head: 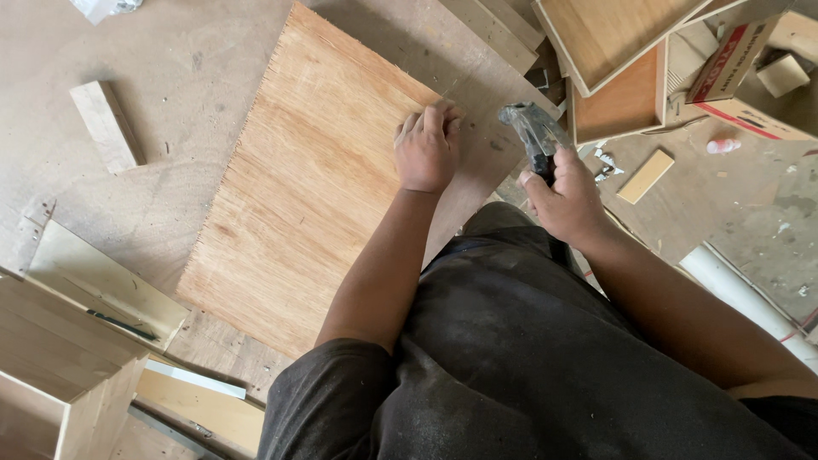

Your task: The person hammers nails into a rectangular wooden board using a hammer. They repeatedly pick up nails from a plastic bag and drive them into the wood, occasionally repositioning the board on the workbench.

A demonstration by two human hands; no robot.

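Left hand [426,152] pinches a nail on the plywood sheet [307,179], right hand [567,200] grips a hammer [532,128]; shallow wooden boxes [618,106] and a red-and-white carton [733,64] lie beyond.

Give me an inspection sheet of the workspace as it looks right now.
Surface: dusty board floor.
Job's things: plywood sheet lying flat; hammer.
Clutter: wood block, small wood offcut, open wooden boxes, cardboard carton, white pipe.
Hands: left hand pinches at the sheet's far edge; what it pinches is too small to tell; right hand grips the hammer.
Cables: nothing seen.
Surroundings: wooden panels at lower left.
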